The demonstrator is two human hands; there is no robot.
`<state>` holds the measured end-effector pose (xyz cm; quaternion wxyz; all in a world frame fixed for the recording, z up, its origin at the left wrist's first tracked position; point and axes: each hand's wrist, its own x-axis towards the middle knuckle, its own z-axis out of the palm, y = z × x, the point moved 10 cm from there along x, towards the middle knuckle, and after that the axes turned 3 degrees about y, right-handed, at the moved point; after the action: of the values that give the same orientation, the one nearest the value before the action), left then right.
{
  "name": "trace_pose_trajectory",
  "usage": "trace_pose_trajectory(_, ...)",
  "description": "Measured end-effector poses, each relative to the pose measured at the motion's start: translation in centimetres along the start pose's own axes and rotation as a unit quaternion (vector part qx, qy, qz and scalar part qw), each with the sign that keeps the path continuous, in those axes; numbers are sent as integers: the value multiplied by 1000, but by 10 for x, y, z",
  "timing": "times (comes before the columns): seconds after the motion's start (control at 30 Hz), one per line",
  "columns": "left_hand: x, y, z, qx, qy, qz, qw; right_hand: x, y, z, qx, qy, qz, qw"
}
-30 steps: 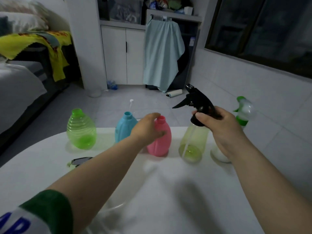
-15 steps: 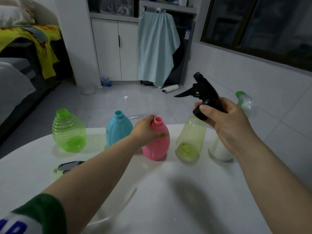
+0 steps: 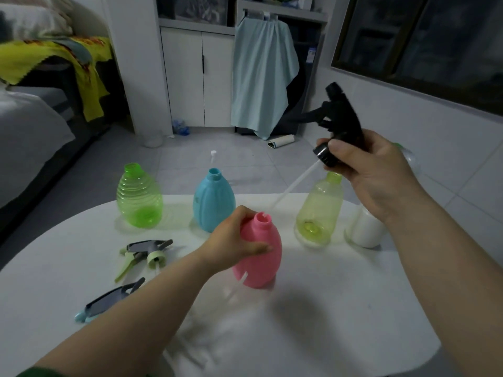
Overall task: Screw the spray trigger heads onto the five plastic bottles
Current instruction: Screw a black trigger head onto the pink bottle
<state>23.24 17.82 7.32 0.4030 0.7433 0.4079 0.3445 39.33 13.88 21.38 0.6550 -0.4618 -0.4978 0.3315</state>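
My left hand grips the pink bottle by its shoulder, pulled toward me on the white table; its neck is bare. My right hand holds the black trigger head in the air, its clear dip tube hanging down-left, out of the yellow-green bottle. The green ribbed bottle and the blue bottle stand uncapped at the back. A white bottle stands behind my right wrist, its top mostly hidden.
Two loose trigger heads lie on the table's left: a grey and pale-green one and a grey and light-blue one near my left forearm. Beyond the table edge are tiled floor, a bed at left and a wall at right.
My right hand lifted the black trigger head up and out of the yellow-green bottle, freeing the dip tube. My left hand drew the pink bottle toward me. The view tilted down, showing the loose heads.
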Motion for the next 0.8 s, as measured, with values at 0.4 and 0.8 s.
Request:
trace_pose_trajectory(0.4,-4,-4,0,-48,-2,4,999,-4,-5,35,-206,-86,-2,975)
trace_pose_trajectory(0.8,-4,-12,-1,-86,19,-8,996,-26,69,92,-410,-229,67,881)
